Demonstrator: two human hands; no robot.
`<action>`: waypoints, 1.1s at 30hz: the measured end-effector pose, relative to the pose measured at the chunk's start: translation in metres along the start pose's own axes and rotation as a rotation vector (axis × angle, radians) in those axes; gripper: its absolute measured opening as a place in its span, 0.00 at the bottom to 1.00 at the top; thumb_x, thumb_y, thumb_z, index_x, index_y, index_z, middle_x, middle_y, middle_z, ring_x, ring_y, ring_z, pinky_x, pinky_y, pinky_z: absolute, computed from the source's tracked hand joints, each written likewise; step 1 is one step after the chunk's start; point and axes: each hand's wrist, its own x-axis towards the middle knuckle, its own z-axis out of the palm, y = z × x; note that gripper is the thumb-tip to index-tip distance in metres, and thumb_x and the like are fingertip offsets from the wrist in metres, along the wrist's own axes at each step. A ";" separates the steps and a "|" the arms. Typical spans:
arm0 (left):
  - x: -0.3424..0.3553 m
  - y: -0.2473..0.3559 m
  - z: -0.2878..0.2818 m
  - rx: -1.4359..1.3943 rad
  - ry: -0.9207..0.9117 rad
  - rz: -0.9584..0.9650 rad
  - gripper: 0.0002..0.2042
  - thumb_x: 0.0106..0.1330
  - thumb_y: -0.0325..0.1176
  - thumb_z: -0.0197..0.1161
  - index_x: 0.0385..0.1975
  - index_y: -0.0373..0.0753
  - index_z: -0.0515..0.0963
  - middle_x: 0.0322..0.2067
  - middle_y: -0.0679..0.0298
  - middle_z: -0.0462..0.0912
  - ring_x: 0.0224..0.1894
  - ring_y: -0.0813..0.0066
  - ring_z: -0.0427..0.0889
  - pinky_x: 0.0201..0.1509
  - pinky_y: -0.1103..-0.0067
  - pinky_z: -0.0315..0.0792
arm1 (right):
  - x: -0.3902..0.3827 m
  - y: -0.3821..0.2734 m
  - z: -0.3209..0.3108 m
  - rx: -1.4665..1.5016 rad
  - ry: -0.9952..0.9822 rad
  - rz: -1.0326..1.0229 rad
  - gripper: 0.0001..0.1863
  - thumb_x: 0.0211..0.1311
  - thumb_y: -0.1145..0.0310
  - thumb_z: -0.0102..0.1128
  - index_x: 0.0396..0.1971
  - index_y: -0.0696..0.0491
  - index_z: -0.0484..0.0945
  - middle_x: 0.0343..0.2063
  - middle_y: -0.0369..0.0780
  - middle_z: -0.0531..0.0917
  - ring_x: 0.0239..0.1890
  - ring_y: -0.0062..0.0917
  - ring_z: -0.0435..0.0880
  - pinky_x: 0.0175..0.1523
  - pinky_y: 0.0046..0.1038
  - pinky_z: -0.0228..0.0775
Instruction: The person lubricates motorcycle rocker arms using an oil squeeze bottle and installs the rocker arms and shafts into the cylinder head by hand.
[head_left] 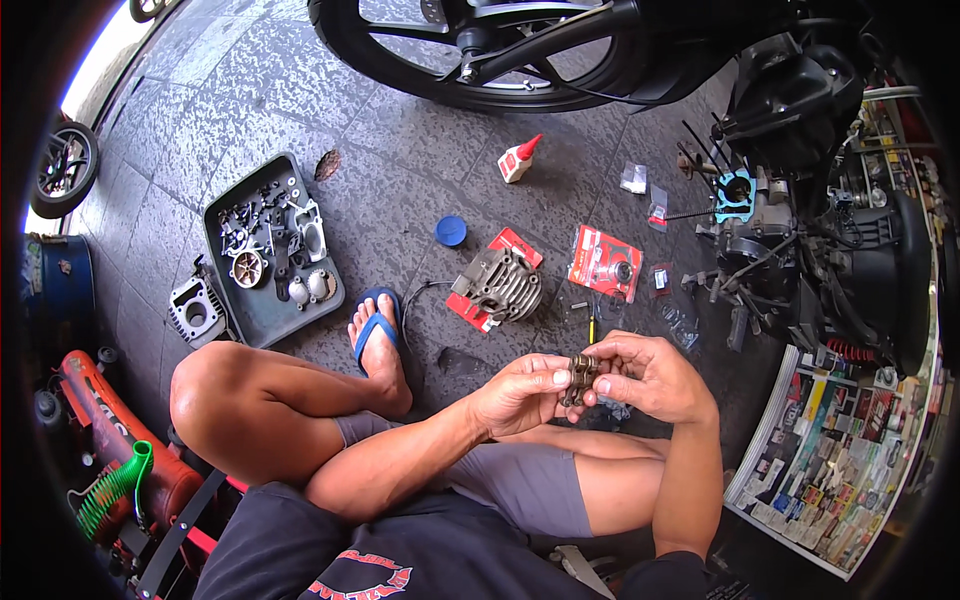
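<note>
the left hand (pixel 515 398) and the right hand (pixel 655 380) hide parts of the metal piece (pixel 578 378) they hold. the top edge cuts off the big wheel (pixel 472 44). the little bits (pixel 262 215) in the tray (pixel 262 325) are too tiny to tell apart. the blue drum (pixel 65 275) fades into the dark rim. the dark shirt (pixel 470 545) runs off the bottom edge.

Passages and obstructions

A lane of floor (pixel 385 190) separates parts tray (pixel 262 312) from blue lid (pixel 450 231), narrowed nearside by a foot (pixel 380 352). The finned cylinder head (pixel 503 285) obstructs ahead of the left hand (pixel 522 393), the blister pack (pixel 606 263) ahead of the right hand (pixel 652 378).
</note>
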 end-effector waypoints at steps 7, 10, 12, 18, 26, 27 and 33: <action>0.000 0.000 -0.007 -0.024 0.035 0.014 0.21 0.68 0.37 0.61 0.55 0.30 0.72 0.44 0.57 0.81 0.42 0.70 0.80 0.48 0.74 0.77 | 0.006 0.010 0.002 0.011 0.020 -0.060 0.19 0.58 0.73 0.67 0.47 0.64 0.77 0.35 0.35 0.75 0.35 0.16 0.74 0.39 0.20 0.70; -0.002 0.003 -0.006 -0.048 0.045 0.016 0.20 0.68 0.38 0.61 0.53 0.30 0.73 0.44 0.57 0.81 0.41 0.70 0.81 0.47 0.74 0.77 | 0.008 0.011 0.006 0.058 0.043 -0.043 0.18 0.58 0.72 0.68 0.46 0.64 0.77 0.34 0.35 0.75 0.35 0.16 0.74 0.40 0.20 0.70; -0.002 0.003 -0.005 -0.045 0.076 0.011 0.18 0.68 0.37 0.61 0.51 0.30 0.75 0.42 0.58 0.82 0.40 0.72 0.81 0.46 0.75 0.78 | 0.007 0.010 0.009 0.074 0.056 -0.037 0.18 0.58 0.72 0.68 0.46 0.64 0.77 0.34 0.35 0.75 0.34 0.16 0.74 0.41 0.21 0.70; 0.001 0.004 -0.002 0.074 0.225 0.058 0.13 0.68 0.33 0.61 0.48 0.33 0.78 0.40 0.61 0.84 0.40 0.76 0.83 0.42 0.77 0.81 | 0.001 0.022 0.006 0.062 0.111 0.021 0.14 0.59 0.74 0.66 0.44 0.61 0.76 0.33 0.33 0.75 0.34 0.13 0.73 0.38 0.18 0.69; 0.003 0.002 -0.010 0.254 0.420 0.032 0.11 0.68 0.35 0.61 0.45 0.36 0.80 0.39 0.64 0.84 0.42 0.77 0.82 0.42 0.78 0.80 | 0.008 0.035 0.009 0.163 0.183 0.173 0.13 0.57 0.72 0.67 0.38 0.59 0.74 0.33 0.37 0.82 0.31 0.16 0.80 0.38 0.21 0.76; 0.002 0.000 -0.011 0.240 0.419 0.032 0.10 0.68 0.35 0.61 0.44 0.36 0.80 0.39 0.65 0.83 0.41 0.77 0.82 0.42 0.78 0.80 | 0.008 0.036 0.010 0.169 0.188 0.171 0.12 0.58 0.72 0.67 0.38 0.59 0.74 0.32 0.37 0.82 0.29 0.16 0.80 0.36 0.20 0.76; 0.006 -0.001 -0.014 0.148 0.365 0.035 0.07 0.67 0.33 0.63 0.40 0.38 0.79 0.38 0.66 0.83 0.40 0.77 0.82 0.46 0.78 0.78 | 0.014 0.046 0.019 0.217 0.256 0.138 0.13 0.58 0.71 0.67 0.38 0.60 0.75 0.30 0.36 0.81 0.28 0.14 0.79 0.33 0.17 0.74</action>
